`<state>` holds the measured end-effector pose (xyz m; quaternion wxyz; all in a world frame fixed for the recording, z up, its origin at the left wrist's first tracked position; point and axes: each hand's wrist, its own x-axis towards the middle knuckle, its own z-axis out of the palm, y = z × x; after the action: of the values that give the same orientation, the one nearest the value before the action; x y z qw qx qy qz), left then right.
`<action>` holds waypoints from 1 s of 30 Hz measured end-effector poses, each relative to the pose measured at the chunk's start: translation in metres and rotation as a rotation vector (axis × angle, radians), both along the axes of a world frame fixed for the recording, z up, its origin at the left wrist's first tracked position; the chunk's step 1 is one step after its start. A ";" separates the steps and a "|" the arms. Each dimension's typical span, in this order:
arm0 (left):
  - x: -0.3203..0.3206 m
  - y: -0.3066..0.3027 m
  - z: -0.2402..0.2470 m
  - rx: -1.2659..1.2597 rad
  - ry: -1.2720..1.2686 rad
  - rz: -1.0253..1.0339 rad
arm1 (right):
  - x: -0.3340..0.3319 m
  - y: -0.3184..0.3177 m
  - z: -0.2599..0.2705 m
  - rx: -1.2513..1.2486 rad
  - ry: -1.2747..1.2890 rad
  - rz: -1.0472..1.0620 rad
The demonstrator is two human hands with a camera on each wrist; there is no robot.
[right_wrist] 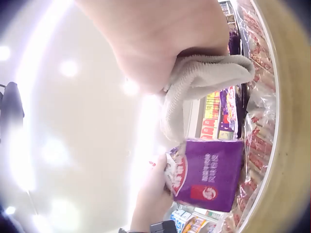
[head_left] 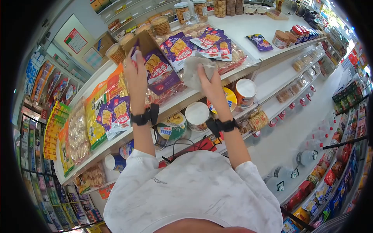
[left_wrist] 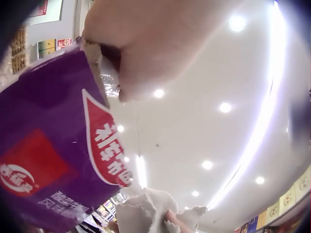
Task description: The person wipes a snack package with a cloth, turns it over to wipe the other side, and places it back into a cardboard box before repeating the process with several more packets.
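Note:
My left hand [head_left: 136,77] is at the left edge of an open purple snack box [head_left: 161,73], its fingers bent over the cardboard rim. That box [left_wrist: 43,131] shows a torn, pointed cutout edge with red and white lettering in the left wrist view. To the right, my right hand [head_left: 211,83] grips a crumpled grey-white cloth [head_left: 192,73], thumb on top. Ribbed and folded, the cloth [right_wrist: 194,82] hangs from the fingers in the right wrist view. Purple snack packets [head_left: 178,48] lie beside the box on clear-bagged snacks.
A white display shelf [head_left: 248,62] carries the goods, with jars [head_left: 182,13] along the back. Instant noodle tubs [head_left: 196,114] stand on the tier below. Yellow bags [head_left: 99,112] and more purple packets [head_left: 116,112] lie at left. One packet [head_left: 260,42] sits apart at right.

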<state>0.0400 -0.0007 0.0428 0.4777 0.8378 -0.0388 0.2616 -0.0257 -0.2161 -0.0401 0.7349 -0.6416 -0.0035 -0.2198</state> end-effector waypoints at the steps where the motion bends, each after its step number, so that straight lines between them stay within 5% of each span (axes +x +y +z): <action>1: -0.015 -0.010 0.001 -0.054 -0.094 -0.088 | -0.011 -0.001 0.006 0.072 0.068 -0.013; 3: -0.052 -0.037 0.005 -0.133 -0.233 -0.290 | -0.029 -0.005 0.017 0.313 0.039 0.065; 5: -0.080 -0.044 -0.013 0.134 -0.362 -0.495 | -0.059 0.001 0.039 0.584 0.019 0.234; 6: -0.078 -0.044 -0.022 0.272 -0.412 -0.807 | -0.079 0.007 0.048 0.735 0.009 0.361; 8: -0.105 -0.068 -0.019 0.433 -0.377 -0.917 | -0.117 0.010 0.037 0.300 0.101 0.265; 15: -0.119 -0.076 -0.038 -0.084 -0.262 -0.541 | -0.127 -0.009 0.016 0.055 0.181 0.238; 19: -0.118 -0.058 -0.046 -0.659 0.496 -0.788 | -0.120 0.008 -0.002 0.002 0.185 0.099; 22: -0.130 -0.052 -0.030 -0.984 0.609 -0.786 | -0.115 0.017 0.000 0.045 0.182 0.072; 26: -0.118 -0.056 -0.044 -1.072 0.515 -0.585 | -0.113 0.016 0.015 0.196 0.174 0.136; 30: -0.117 -0.051 -0.039 -1.156 0.531 -0.634 | -0.120 0.015 0.020 0.237 0.384 0.243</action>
<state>-0.0768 -0.0516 0.0034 0.8921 0.4341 -0.0179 -0.1242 -0.1455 -0.2009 -0.0205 0.8132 -0.5758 0.0850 -0.0026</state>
